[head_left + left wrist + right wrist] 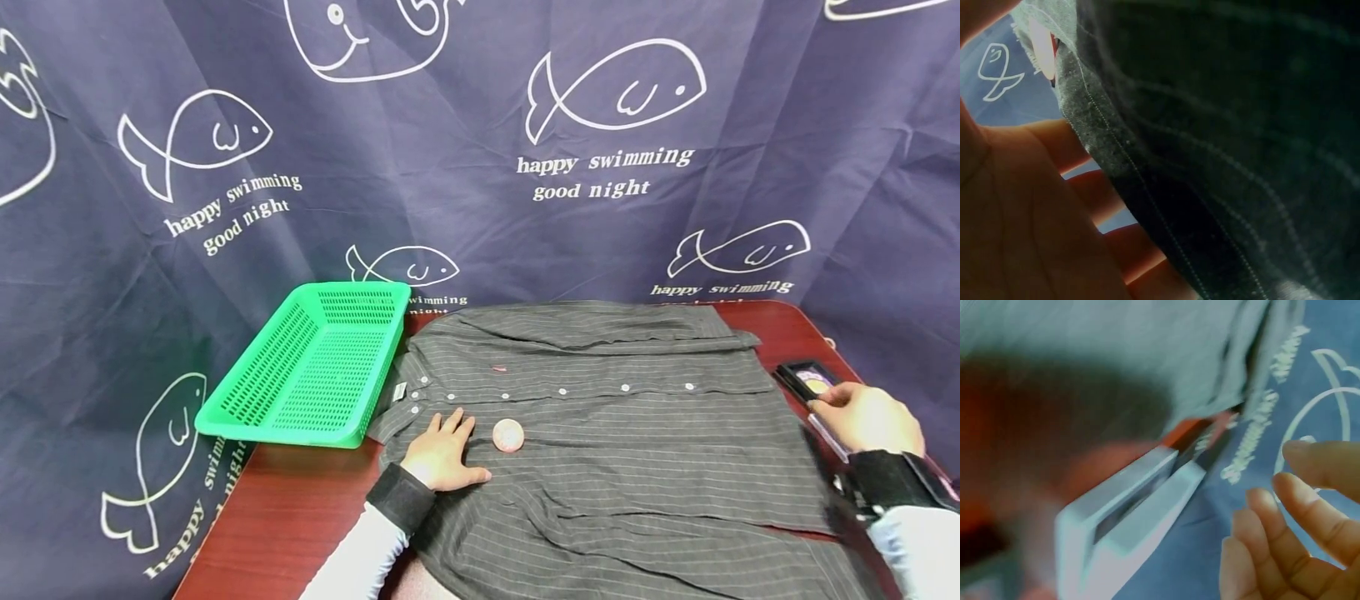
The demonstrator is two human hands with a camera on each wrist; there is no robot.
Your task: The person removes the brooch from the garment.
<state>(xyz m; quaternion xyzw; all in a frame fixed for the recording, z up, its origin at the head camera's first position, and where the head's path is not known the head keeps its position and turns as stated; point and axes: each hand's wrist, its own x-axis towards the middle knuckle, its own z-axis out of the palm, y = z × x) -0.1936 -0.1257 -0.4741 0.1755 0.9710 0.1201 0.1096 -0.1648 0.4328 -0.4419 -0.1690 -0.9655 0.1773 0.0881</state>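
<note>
A dark grey pinstriped button-up shirt (637, 450) is spread across the table, its collar toward the left. My left hand (442, 454) rests on the shirt below the collar, fingers spread. In the left wrist view its palm and fingers (1094, 194) lie beside the striped cloth. Just right of that hand, a round copper-coloured disc (508, 435) lies on the shirt. My right hand (866, 417) is at the table's right side, fingers loosely bent with a gap to the thumb. Near it are a black case (797, 372) with something round and yellow inside, and a pale slotted holder (1129, 519).
A green perforated plastic basket (330, 367) stands at the table's back left corner. The red-brown table (300, 508) shows along the left and right sides of the shirt. A dark blue curtain (465, 167) with white fish drawings hangs behind.
</note>
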